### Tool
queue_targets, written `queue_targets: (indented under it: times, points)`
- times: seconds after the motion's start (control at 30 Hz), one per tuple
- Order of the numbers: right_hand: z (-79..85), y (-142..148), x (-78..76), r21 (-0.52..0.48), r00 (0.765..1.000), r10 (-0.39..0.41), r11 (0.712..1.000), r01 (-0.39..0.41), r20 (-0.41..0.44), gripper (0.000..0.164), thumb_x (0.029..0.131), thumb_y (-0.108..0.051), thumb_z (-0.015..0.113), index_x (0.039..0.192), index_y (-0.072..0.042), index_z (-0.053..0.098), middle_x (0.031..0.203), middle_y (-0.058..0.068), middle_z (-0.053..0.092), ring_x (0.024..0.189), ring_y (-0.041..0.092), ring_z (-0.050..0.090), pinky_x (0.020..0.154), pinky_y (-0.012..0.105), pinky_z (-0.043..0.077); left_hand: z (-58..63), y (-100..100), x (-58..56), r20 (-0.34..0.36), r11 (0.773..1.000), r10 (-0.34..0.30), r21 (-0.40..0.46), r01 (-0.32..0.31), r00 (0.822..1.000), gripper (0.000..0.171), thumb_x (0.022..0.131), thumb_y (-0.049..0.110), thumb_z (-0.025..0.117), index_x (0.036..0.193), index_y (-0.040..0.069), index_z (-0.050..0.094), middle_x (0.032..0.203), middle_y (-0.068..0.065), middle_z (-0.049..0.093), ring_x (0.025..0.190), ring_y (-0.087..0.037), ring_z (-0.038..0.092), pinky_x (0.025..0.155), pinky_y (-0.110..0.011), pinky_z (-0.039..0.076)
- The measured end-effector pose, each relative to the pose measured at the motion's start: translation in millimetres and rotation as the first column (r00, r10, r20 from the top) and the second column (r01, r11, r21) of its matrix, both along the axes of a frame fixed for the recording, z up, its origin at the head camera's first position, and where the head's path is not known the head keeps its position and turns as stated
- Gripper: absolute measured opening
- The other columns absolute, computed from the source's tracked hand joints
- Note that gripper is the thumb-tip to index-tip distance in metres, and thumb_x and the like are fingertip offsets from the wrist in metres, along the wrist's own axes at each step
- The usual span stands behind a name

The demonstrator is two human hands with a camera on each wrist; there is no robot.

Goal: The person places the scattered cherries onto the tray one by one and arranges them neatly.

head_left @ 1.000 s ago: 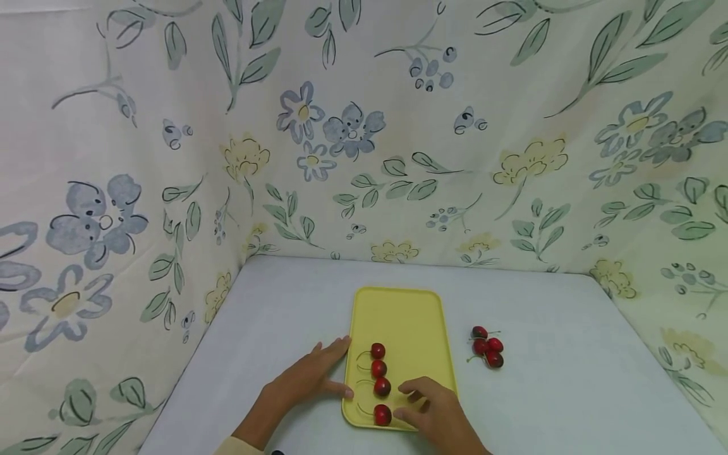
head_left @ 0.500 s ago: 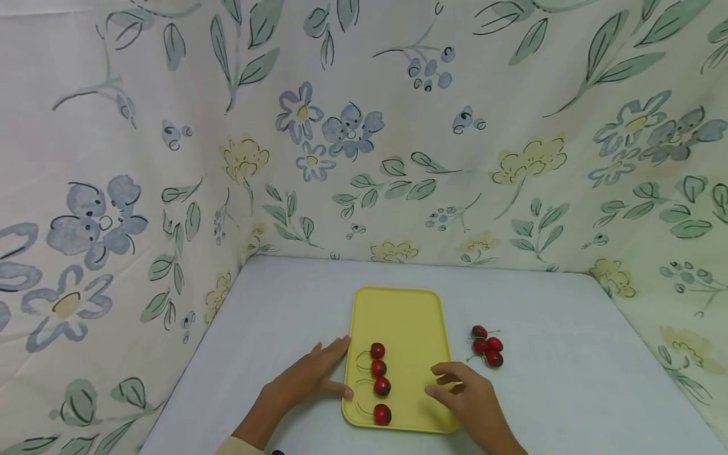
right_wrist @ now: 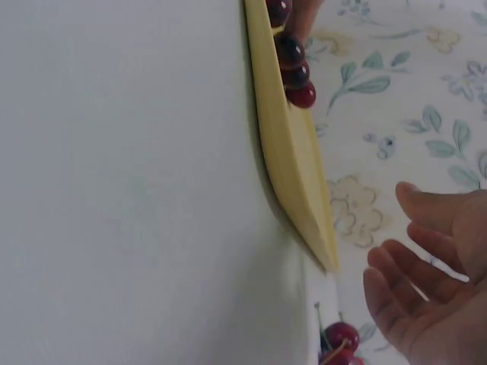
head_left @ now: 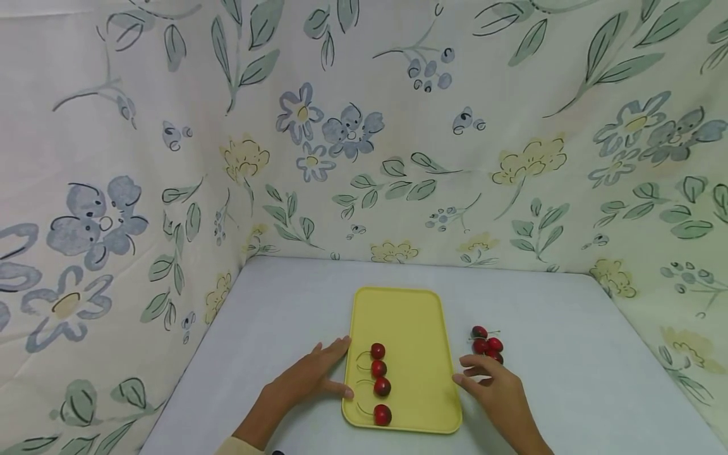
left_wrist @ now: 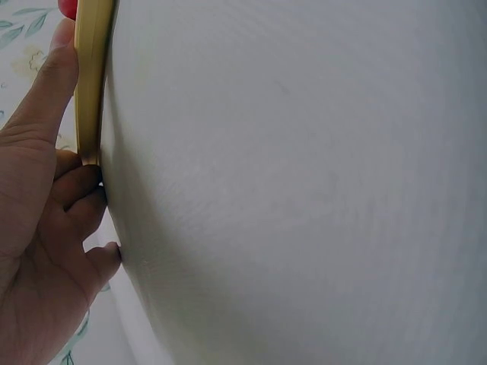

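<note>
A yellow tray lies on the table with several red cherries in a column along its left side, stems pointing left. The lowest cherry sits slightly apart from the others. My left hand rests spread against the tray's left edge; the left wrist view has its thumb at the rim. Just past the tray's right edge is my right hand, fingers loosely bent, holding nothing. Beyond it lies a small pile of cherries, partly hidden by that hand; in the right wrist view some cherries show below it.
A white table surrounds the tray. Floral fabric hangs behind the table and along its sides.
My right hand has moved right, from beside the lowest cherries across the tray to near the loose pile. The left hand and the cherries on the tray have stayed put.
</note>
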State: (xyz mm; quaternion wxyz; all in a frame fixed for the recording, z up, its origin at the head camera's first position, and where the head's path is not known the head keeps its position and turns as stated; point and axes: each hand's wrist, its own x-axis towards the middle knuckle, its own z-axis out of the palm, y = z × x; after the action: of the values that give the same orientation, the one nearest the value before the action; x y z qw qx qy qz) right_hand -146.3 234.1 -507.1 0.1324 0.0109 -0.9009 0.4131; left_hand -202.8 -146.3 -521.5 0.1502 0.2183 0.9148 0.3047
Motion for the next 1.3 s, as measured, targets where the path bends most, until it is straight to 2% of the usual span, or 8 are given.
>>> queue_targets:
  times: [0.23,0.43,0.63,0.8,0.9,1.03,1.3]
  points:
    - [-0.2,20,-4.6,0.019,0.998,-0.035,0.999,0.036,-0.05,0.03,0.084,-0.018,0.092,0.11,-0.012,0.079,0.106,0.002,0.08,0.087,-0.003,0.071,0.071,0.017,0.061,0.8,0,0.6,0.0,1.0,0.003,-0.013,-0.003,1.0,0.109,0.083,0.061,0.082,0.168,0.013,0.033,0.172,-0.01,0.035,0.159,-0.04,0.031,0.127,-0.066,0.027]
    - [-0.9,32,-8.1,0.049,0.996,-0.063,0.997,0.065,-0.059,0.032,0.084,-0.02,0.092,0.112,-0.011,0.079,0.105,0.006,0.08,0.089,0.008,0.075,0.071,0.013,0.059,2.4,1,1.7,0.006,1.0,0.004,-0.011,-0.004,1.0,0.109,0.083,0.059,0.083,0.168,0.014,0.033,0.172,-0.01,0.035,0.159,-0.04,0.03,0.127,-0.066,0.026]
    - [-4.4,42,-12.8,0.032,0.995,-0.088,0.995,0.09,-0.052,0.03,0.084,-0.017,0.092,0.11,-0.009,0.079,0.103,0.006,0.079,0.089,0.01,0.075,0.07,0.007,0.055,2.7,1,2.2,0.007,1.0,0.01,-0.007,-0.01,1.0,0.108,0.083,0.06,0.082,0.168,0.014,0.032,0.172,-0.01,0.035,0.159,-0.043,0.028,0.127,-0.067,0.027]
    - [-6.3,49,-17.0,0.067,0.991,-0.114,0.991,0.118,-0.065,0.032,0.082,-0.014,0.093,0.11,-0.008,0.079,0.104,0.007,0.079,0.09,0.015,0.075,0.067,0.004,0.053,3.2,1,2.8,0.007,1.0,0.016,-0.002,-0.016,1.0,0.109,0.083,0.059,0.083,0.168,0.014,0.032,0.172,-0.011,0.035,0.158,-0.046,0.028,0.126,-0.068,0.028]
    - [-5.9,52,-18.6,0.096,0.99,-0.126,0.987,0.131,-0.057,0.032,0.083,-0.013,0.092,0.111,-0.007,0.079,0.109,0.01,0.079,0.095,0.026,0.076,0.068,0.008,0.055,3.0,1,2.6,0.007,1.0,0.015,-0.003,-0.015,1.0,0.109,0.083,0.059,0.083,0.168,0.014,0.032,0.172,-0.01,0.035,0.159,-0.045,0.028,0.126,-0.068,0.028]
    - [-5.3,58,-20.1,0.129,0.99,-0.141,0.982,0.141,-0.006,0.034,0.085,-0.017,0.091,0.115,-0.007,0.079,0.116,0.015,0.078,0.103,0.036,0.075,0.066,0.017,0.056,2.8,1,2.1,0.005,1.0,0.012,-0.007,-0.012,1.0,0.109,0.083,0.06,0.083,0.168,0.015,0.032,0.172,-0.01,0.035,0.159,-0.044,0.028,0.126,-0.067,0.027]
    - [-6.1,68,-24.4,0.156,0.987,-0.139,0.98,0.125,0.084,0.035,0.087,-0.022,0.089,0.118,-0.008,0.078,0.119,0.016,0.077,0.108,0.035,0.073,0.075,0.024,0.052,0.2,0,0.5,-0.01,1.0,-0.003,-0.006,0.003,1.0,0.109,0.083,0.06,0.082,0.168,0.013,0.032,0.172,-0.011,0.035,0.159,-0.042,0.029,0.127,-0.067,0.027]
